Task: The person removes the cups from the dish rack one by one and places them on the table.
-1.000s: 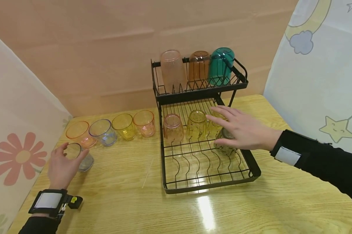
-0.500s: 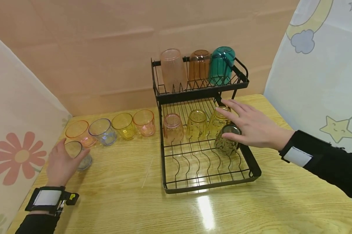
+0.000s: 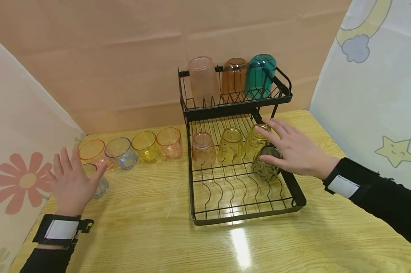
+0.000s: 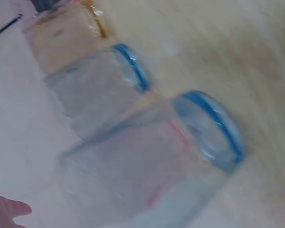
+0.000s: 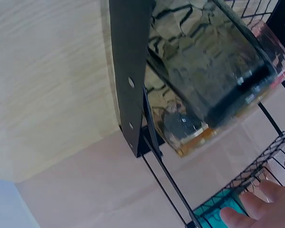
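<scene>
My left hand (image 3: pixel 72 185) has its fingers spread beside a clear grey glass (image 3: pixel 101 185) that stands upright on the table, partly hidden by the hand. In the left wrist view this glass (image 4: pixel 128 175) looks large, with my thumb tip at the lower left apart from it. My right hand (image 3: pixel 295 149) is stretched out, fingers extended, over the right side of a black dish rack (image 3: pixel 246 217). Closest to it are an upturned dark grey glass (image 3: pixel 265 168) and an upturned yellow glass (image 3: pixel 254 142). In the right wrist view the dark glass (image 5: pixel 213 61) sits apart from my fingers (image 5: pixel 263 204).
Orange (image 3: pixel 95 151), blue-rimmed (image 3: pixel 123 155), yellow (image 3: pixel 146 149) and pink (image 3: pixel 171 146) glasses stand upright in a row left of the rack. Upturned pink (image 3: pixel 203 149) and yellow (image 3: pixel 230 146) glasses share its lower tier. Pink (image 3: pixel 203 81), brown (image 3: pixel 234 79) and teal (image 3: pixel 261 77) tumblers fill the upper tier.
My left hand's fingers have gone from curved around the clear grey glass to straight and spread. The right hand has shifted right, leaving the dark grey and yellow glasses more visible.
</scene>
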`<act>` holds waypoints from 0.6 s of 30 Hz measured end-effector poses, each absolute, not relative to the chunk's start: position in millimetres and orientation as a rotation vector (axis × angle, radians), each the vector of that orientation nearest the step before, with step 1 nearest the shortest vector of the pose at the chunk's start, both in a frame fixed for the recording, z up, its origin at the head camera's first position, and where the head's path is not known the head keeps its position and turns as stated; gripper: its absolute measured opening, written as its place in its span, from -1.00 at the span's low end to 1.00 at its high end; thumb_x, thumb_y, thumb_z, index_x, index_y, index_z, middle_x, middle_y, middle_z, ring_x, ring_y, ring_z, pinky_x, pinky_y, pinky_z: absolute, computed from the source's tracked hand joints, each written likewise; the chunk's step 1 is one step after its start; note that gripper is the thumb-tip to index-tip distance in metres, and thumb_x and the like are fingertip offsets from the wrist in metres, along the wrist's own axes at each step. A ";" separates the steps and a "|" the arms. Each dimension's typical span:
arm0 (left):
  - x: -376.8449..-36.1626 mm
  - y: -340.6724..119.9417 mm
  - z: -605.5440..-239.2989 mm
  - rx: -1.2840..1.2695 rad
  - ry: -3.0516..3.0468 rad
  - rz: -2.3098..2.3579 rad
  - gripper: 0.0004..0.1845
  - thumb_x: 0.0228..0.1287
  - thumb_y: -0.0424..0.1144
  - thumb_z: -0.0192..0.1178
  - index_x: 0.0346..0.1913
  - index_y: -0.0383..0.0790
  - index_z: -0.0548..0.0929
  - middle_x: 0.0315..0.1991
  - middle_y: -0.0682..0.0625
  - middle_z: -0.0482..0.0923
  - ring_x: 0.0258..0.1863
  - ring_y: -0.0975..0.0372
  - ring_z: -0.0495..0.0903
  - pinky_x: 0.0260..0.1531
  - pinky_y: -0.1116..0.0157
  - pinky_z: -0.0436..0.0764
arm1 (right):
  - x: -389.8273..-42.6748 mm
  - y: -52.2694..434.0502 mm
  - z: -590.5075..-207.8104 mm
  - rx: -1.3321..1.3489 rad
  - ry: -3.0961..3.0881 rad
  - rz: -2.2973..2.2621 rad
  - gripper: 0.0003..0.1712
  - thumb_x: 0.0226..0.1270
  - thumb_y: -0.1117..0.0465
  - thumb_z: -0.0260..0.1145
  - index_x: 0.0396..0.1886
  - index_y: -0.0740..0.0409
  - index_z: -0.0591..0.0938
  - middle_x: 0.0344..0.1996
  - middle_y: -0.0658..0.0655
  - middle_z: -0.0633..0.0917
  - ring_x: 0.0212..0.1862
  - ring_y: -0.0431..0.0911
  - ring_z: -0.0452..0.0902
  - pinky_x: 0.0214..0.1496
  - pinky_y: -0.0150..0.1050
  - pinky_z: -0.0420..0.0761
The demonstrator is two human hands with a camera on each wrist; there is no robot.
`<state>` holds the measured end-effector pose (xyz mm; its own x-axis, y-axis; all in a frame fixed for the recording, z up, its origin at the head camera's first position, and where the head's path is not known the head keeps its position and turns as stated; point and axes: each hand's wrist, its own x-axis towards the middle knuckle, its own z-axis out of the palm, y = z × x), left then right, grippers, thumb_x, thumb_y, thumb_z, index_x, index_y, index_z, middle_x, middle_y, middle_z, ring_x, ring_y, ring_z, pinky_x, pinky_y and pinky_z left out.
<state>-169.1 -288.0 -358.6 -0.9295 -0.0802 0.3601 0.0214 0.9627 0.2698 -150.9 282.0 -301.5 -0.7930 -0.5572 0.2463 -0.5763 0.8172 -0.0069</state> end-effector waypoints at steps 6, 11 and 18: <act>-165.3 -261.9 -344.6 -0.070 -2.679 -0.401 0.03 0.30 0.36 0.00 0.52 -0.34 -0.06 0.51 -0.37 -0.28 0.47 -0.20 -0.33 0.23 -0.36 -0.34 | -150.4 279.6 -313.4 0.866 -2.795 0.165 -0.10 0.36 -0.21 0.20 0.53 0.09 0.14 0.47 0.33 0.09 0.44 0.27 -0.01 0.37 0.23 0.07; -164.3 -238.9 -335.9 -0.208 -2.628 -0.466 0.01 0.27 0.31 0.09 0.53 -0.26 -0.04 0.51 -0.34 -0.24 0.48 -0.18 -0.30 0.23 -0.37 -0.31 | -149.2 279.2 -321.3 0.844 -2.818 0.185 -0.10 0.35 -0.20 0.21 0.53 0.10 0.14 0.49 0.30 0.06 0.44 0.28 0.00 0.34 0.25 0.10; -165.0 -204.1 -324.7 -0.371 -2.562 -0.466 0.10 0.15 0.51 -0.02 0.55 -0.17 0.01 0.52 -0.29 -0.16 0.49 -0.13 -0.23 0.27 -0.33 -0.25 | -147.8 278.0 -332.6 0.854 -2.868 0.206 -0.10 0.38 -0.23 0.18 0.54 0.08 0.13 0.48 0.31 0.06 0.43 0.30 0.01 0.34 0.25 0.13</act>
<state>-165.0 -204.1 -324.7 -0.8349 0.1708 0.5233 0.3440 0.9040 0.2538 -147.8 278.0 -332.6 -0.8288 -0.5317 0.1741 -0.5511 0.8295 -0.0903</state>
